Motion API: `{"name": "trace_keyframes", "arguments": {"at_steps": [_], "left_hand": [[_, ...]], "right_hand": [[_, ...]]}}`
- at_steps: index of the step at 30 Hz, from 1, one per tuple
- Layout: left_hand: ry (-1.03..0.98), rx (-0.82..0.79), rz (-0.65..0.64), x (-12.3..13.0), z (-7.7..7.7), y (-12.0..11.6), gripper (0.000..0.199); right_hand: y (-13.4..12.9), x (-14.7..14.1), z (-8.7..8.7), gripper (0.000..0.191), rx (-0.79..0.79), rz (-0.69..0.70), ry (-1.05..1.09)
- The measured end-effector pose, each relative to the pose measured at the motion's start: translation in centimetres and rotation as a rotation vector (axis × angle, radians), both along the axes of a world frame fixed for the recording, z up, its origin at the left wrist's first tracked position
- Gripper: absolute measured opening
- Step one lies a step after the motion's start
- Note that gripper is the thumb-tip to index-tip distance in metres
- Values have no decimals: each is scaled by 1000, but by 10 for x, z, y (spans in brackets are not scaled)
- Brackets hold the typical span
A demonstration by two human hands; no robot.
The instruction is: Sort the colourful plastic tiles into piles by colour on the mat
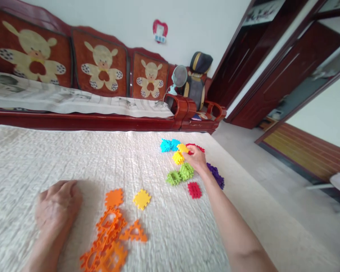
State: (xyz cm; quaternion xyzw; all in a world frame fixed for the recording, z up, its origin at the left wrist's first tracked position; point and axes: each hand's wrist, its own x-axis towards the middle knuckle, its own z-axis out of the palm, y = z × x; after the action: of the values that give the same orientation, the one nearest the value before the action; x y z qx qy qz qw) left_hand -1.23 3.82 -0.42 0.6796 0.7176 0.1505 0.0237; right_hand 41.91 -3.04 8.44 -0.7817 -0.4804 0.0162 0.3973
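Note:
My right hand (196, 156) reaches to the far right of the cloth-covered surface, its fingers closed on a yellow piece (183, 148) above a yellow stack (178, 158). My left hand (59, 202) rests on the cloth at the left, fingers curled under; whether it holds anything is hidden. Between the hands lie a flat orange square (114, 198), a yellow square (142, 199), an orange triangle (135, 231) and a pile of orange pieces (109, 234). Blue pieces (170, 145), green pieces (180, 174), red pieces (194, 190) and purple pieces (215, 176) surround my right hand.
The white quilted cloth (102, 151) covers the surface. Behind its far edge stands a wooden sofa (116, 121) with bear-patterned cushions (102, 66). A small fan (179, 76) and a wooden armchair (217, 110) are at the back right.

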Motion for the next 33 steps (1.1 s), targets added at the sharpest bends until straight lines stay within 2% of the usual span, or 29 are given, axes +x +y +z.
{"name": "trace_keyframes", "arguments": {"at_steps": [3,6,10,15,19,23,25,27,30,33], "left_hand": [[-6,-49,13,3,10,-2,61],[-20,-51,13,5,15,-3,61],[-18,-3,20,5,15,-5,57],[-18,-8,39,8,17,-6,62],[-25,3,39,8,15,-5,62],[-9,47,-3,4,8,-2,58],[-5,60,-6,2,4,-1,53],[-9,64,0,1,1,0,48],[-32,78,-7,1,-2,0,44],[-49,121,-15,2,-3,-1,44]], "right_hand": [[30,40,-2,34,-207,-77,-37],[38,55,-16,34,-291,-65,-47],[34,60,-33,34,-251,-11,-34],[33,62,-42,37,-236,30,10],[34,61,-41,40,-225,54,17],[29,57,-31,41,-178,54,17],[22,46,-24,38,-73,46,-6],[10,24,-18,32,49,96,-22],[-14,-31,-18,21,120,308,-11],[-39,-94,-29,18,59,546,-20]]}}
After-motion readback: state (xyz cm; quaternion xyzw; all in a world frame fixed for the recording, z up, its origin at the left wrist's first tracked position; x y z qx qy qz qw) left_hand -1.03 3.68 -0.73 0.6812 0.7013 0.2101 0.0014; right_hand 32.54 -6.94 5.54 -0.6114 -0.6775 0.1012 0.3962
